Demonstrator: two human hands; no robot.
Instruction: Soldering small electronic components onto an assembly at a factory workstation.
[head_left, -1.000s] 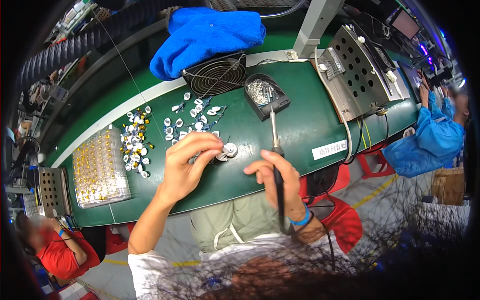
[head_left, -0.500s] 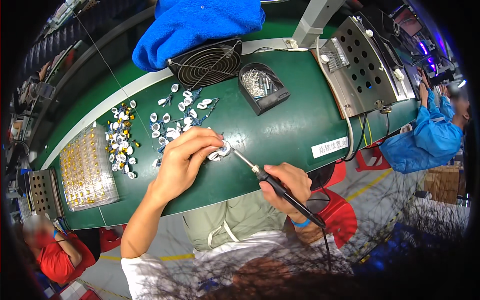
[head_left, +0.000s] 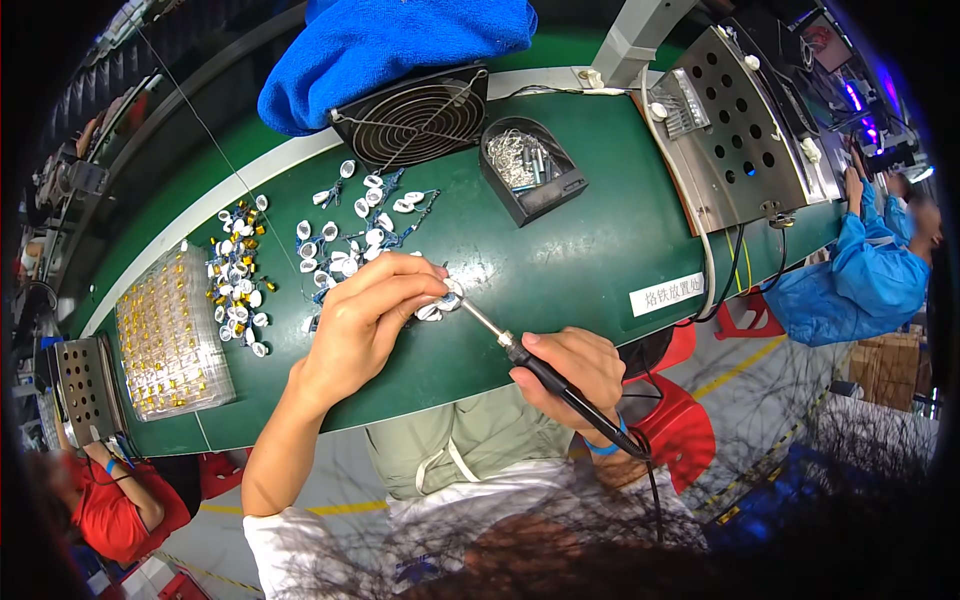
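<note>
Over the green bench, my left hand [head_left: 365, 325] pinches a small round white part [head_left: 452, 296] between thumb and fingertips. A soldering iron [head_left: 545, 372] with a black handle is gripped in my right hand [head_left: 580, 375], its metal tip reaching the white part. Just under the left fingertips lie more white parts [head_left: 430, 312], partly hidden. Beyond that hand are several loose white round parts with blue wires [head_left: 376, 237]. Farther left sits a cluster of white parts with yellow pieces [head_left: 238, 275].
At left, a clear tray [head_left: 175, 335] holds rows of yellow pieces. A black fan [head_left: 410, 118] under a blue towel [head_left: 400, 55] stands at the back, beside a black bin [head_left: 530, 172] of metal pieces. A perforated metal box [head_left: 725, 130] is at right. Co-workers sit at both sides.
The soldering iron and my right hand have shifted slightly left. My left hand keeps its pinch in nearly the same place. The view has tilted a little.
</note>
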